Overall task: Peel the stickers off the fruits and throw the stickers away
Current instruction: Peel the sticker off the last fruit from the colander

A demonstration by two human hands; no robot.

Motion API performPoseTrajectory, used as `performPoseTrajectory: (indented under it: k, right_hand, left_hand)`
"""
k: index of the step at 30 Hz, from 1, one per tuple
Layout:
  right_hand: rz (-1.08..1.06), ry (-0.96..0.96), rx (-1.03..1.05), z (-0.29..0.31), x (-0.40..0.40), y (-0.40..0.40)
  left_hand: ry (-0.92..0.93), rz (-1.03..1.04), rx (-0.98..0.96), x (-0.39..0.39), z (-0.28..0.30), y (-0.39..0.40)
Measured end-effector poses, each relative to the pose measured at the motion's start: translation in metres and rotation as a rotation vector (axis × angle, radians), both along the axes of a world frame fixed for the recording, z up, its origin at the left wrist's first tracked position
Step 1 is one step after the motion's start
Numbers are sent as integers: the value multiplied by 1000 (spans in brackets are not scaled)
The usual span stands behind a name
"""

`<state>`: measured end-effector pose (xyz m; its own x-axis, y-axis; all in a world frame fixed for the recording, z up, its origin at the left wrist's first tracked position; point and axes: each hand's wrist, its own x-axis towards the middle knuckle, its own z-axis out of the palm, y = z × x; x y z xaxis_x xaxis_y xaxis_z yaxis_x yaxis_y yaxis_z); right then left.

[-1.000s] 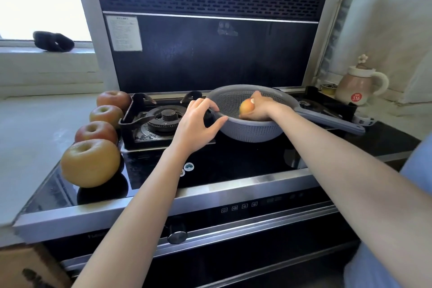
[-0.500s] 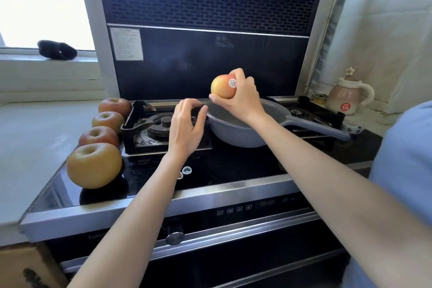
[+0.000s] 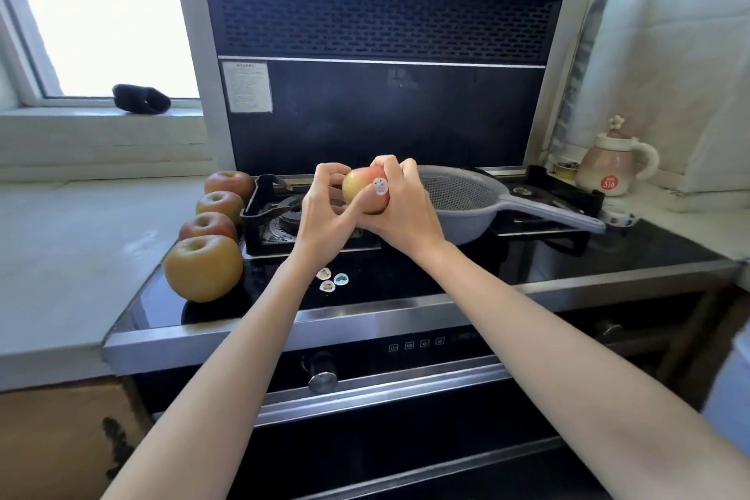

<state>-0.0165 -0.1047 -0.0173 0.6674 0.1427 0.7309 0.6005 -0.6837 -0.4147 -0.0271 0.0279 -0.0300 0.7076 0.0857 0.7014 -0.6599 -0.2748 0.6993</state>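
My right hand (image 3: 399, 211) grips a small red-yellow apple (image 3: 359, 188) above the stove, with a round white sticker (image 3: 380, 187) facing me. From the left, my left hand (image 3: 324, 211) holds the same apple, its thumb lying up against the fruit just beside the sticker. Three peeled stickers (image 3: 332, 281) lie on the black glass below my left wrist. A row of fruits stands on the stove's left side: a large yellow-brown pear (image 3: 203, 273) in front and three reddish apples (image 3: 207, 225) (image 3: 219, 202) (image 3: 228, 182) behind it.
A grey plastic colander (image 3: 458, 207) with a long handle sits on the right burner behind my hands. The left gas burner (image 3: 280, 215) has a black grate. At the far right stands a pink kettle (image 3: 610, 172). A pale counter (image 3: 73, 252) extends to the left.
My right hand lifted the apple out of the colander and brought it toward me. My left hand let go of the colander's rim and took hold of the apple.
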Motion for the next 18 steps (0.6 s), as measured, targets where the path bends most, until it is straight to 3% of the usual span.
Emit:
performPoseTrajectory:
  k: [8,13,18]
  right_hand:
    - [-50,102,-20,-44,-16,-12]
    - [139,268,168,-62,-13,-22]
    - [386,535,379,-61,-11,-31]
  left_hand:
    - [100,-99,101,-12,-32,3]
    - [120,-121,173,-8,-43,4]
    - [227,-126,88,-4,-48,9]
